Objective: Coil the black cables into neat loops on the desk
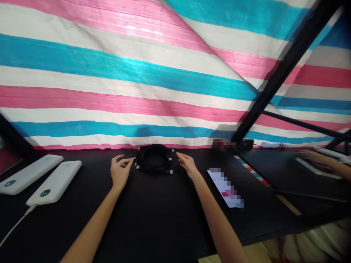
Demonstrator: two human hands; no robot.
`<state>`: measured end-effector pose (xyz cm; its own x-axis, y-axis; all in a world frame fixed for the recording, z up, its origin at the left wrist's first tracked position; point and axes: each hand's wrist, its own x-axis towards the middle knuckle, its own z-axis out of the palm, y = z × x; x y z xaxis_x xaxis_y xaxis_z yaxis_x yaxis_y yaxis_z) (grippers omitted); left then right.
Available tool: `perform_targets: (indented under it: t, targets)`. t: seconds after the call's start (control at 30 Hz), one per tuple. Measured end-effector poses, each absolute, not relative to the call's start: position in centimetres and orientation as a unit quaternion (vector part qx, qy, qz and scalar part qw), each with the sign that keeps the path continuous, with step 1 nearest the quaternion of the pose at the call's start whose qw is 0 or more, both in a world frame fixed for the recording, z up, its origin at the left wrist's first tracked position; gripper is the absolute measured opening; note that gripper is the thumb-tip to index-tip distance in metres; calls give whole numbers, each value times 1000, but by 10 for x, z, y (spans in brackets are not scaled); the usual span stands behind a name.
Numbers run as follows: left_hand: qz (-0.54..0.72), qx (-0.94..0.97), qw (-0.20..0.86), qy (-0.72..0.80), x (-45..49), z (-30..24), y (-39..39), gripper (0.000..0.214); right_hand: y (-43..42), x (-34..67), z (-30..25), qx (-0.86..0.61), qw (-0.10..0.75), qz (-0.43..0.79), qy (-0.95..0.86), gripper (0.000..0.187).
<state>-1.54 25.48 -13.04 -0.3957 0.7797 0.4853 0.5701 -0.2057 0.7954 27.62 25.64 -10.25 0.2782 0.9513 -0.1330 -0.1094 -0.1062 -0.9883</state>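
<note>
Several black cables (155, 170) lie coiled in a ring on the dark table, with silver plug ends sticking out around it. At the ring's left side is my left hand (120, 173), its thumb and index finger pinched together at a small light plug end. The other fingers of that hand are bent and loose. To the right of the coil, my right hand (188, 165) hovers with its fingers stretched out, apart from the cables and holding nothing.
Two white power banks (60, 180) lie at left, one with a white cord plugged in. A lit phone (222, 188) lies at right. Striped sheeting (137, 73) hangs behind the table, near a black post (274, 84). Another person's hand (309, 157) rests on the far-right table.
</note>
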Motion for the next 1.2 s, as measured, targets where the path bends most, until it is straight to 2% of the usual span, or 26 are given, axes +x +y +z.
perform_targets:
  t: [0.2, 0.4, 0.57, 0.73, 1.07, 1.2]
  targets:
    - [547, 533, 69, 642, -15, -125, 253, 38, 252, 278, -95, -588, 533, 398, -461, 37]
    - [462, 609, 107, 636, -24, -118, 254, 30, 248, 280, -98, -625, 382, 300, -611, 32]
    - [454, 597, 87, 656, -29, -111, 254, 30, 248, 279, -101, -625, 318, 289, -652, 25]
    - [416, 611, 91, 668, -25, -104, 247, 23, 246, 280, -98, -618, 282, 290, -674, 23]
    - [372, 658, 101, 646, -14, -100, 241, 36, 245, 278, -99, -604, 249, 310, -691, 28]
    - [375, 665, 90, 640, -8, -99, 238, 33, 245, 278, -100, -604, 240, 302, -697, 30]
